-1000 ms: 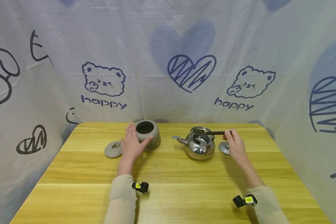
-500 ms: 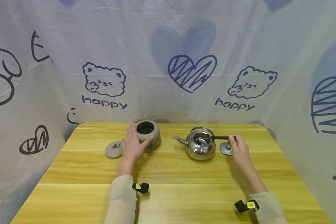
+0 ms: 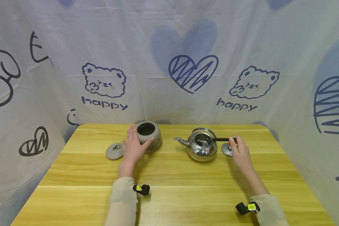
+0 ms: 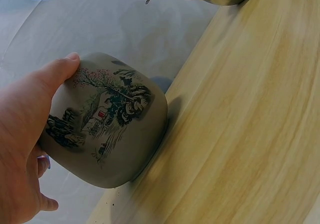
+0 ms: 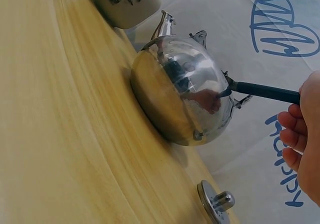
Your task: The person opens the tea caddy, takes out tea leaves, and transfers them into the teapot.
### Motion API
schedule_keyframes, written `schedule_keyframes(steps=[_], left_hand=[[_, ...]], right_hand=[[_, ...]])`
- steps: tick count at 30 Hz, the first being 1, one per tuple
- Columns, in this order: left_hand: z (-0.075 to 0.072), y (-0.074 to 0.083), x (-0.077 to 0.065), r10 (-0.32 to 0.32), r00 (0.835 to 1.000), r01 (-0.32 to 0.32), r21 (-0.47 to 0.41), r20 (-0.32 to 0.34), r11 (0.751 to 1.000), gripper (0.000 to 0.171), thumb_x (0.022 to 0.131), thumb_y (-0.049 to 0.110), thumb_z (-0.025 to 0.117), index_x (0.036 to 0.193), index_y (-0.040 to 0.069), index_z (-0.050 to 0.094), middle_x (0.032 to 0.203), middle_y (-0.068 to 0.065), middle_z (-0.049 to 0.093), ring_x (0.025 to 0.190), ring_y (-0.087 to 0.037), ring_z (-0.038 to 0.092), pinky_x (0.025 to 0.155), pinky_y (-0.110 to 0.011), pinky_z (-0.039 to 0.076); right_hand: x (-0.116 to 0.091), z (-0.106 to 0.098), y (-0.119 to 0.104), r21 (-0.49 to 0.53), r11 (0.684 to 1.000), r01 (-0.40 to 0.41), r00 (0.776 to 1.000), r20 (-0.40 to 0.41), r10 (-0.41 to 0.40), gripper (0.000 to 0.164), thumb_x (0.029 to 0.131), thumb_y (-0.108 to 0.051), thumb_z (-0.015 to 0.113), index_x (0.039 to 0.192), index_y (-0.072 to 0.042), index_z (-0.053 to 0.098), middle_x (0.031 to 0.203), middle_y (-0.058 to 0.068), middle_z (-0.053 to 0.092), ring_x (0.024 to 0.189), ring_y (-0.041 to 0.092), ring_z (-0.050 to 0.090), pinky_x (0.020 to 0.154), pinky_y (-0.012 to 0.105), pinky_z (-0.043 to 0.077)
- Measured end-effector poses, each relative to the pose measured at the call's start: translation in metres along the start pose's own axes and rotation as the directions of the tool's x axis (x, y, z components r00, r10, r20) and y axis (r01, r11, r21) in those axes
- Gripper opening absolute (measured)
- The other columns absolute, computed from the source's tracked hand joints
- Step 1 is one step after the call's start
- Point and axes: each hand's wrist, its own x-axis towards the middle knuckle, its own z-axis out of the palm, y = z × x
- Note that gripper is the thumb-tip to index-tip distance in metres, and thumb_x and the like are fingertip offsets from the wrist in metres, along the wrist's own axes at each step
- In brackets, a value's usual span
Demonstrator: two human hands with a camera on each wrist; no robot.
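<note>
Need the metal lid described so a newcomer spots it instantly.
In the head view, find the shiny kettle on the wooden table. Just right of it, partly hidden by the right hand, lies the metal lid, small and round. Its shine sets it apart from the dull grey lid left of the jar.

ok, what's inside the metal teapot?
Inside the metal teapot: a perforated strainer, dark loose leaves, and the tip of the black-handled scoop. Can't tell whether the leaves lie on the scoop or strainer. Whatever is below the strainer is hidden.
</note>
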Motion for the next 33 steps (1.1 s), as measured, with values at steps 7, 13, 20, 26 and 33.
schedule_keyframes(steps=[7, 13, 20, 26, 33], left_hand=[[-0.001, 0.001, 0.0, -0.002, 1.0, 0.002, -0.003, -0.003, 1.0, 0.113, 0.083, 0.079, 0.047, 0.157, 0.013, -0.006, 0.166, -0.011, 0.0, 0.154, -0.029, 0.003, 0.118, -0.067, 0.01], [-0.002, 0.001, 0.0, 0.002, 1.0, -0.002, -0.009, -0.003, 1.0, 0.113, 0.083, 0.079, 0.047, 0.157, 0.012, -0.005, 0.166, -0.011, -0.001, 0.154, -0.03, 0.002, 0.118, -0.067, 0.009], [-0.001, 0.0, -0.001, 0.0, 1.0, 0.0, -0.006, 0.003, 1.0, 0.112, 0.083, 0.078, 0.047, 0.157, 0.013, -0.008, 0.166, -0.011, -0.002, 0.154, -0.03, 0.002, 0.118, -0.067, 0.009], [-0.002, 0.001, -0.001, -0.002, 1.0, 0.002, -0.013, 0.003, 1.0, 0.112, 0.084, 0.077, 0.048, 0.157, 0.013, -0.005, 0.166, -0.01, -0.001, 0.154, -0.029, 0.002, 0.118, -0.067, 0.009], [-0.002, 0.002, -0.001, -0.001, 1.0, 0.001, -0.015, 0.005, 1.0, 0.113, 0.083, 0.078, 0.048, 0.158, 0.011, -0.003, 0.166, -0.011, 0.0, 0.154, -0.03, 0.002, 0.118, -0.067, 0.01]], right_hand=[[-0.001, 0.002, -0.003, -0.047, 0.997, 0.065, 0.998, -0.01, -0.065, 0.026, 0.104, -0.017, 0.044, 0.102, 0.006, 0.056, 0.093, 0.018, 0.058, 0.078, 0.005, 0.043, 0.067, 0.021, 0.039], [-0.001, 0.003, -0.005, -0.059, 0.993, 0.1, 0.995, -0.018, -0.101, 0.025, 0.103, -0.014, 0.045, 0.103, 0.008, 0.056, 0.092, 0.019, 0.057, 0.078, 0.013, 0.043, 0.067, 0.023, 0.037], [-0.002, 0.007, -0.006, -0.078, 0.986, 0.146, 0.988, -0.03, -0.149, 0.022, 0.102, -0.01, 0.047, 0.102, 0.01, 0.055, 0.096, 0.025, 0.057, 0.089, 0.029, 0.049, 0.075, 0.034, 0.038], [-0.003, 0.01, -0.009, -0.105, 0.975, 0.194, 0.979, -0.036, -0.198, 0.02, 0.102, -0.007, 0.047, 0.104, 0.011, 0.054, 0.096, 0.025, 0.056, 0.092, 0.033, 0.048, 0.075, 0.042, 0.04], [-0.004, 0.011, -0.01, -0.134, 0.963, 0.233, 0.969, -0.054, -0.242, 0.018, 0.1, -0.005, 0.049, 0.105, 0.012, 0.054, 0.1, 0.026, 0.057, 0.096, 0.037, 0.049, 0.079, 0.047, 0.041]])
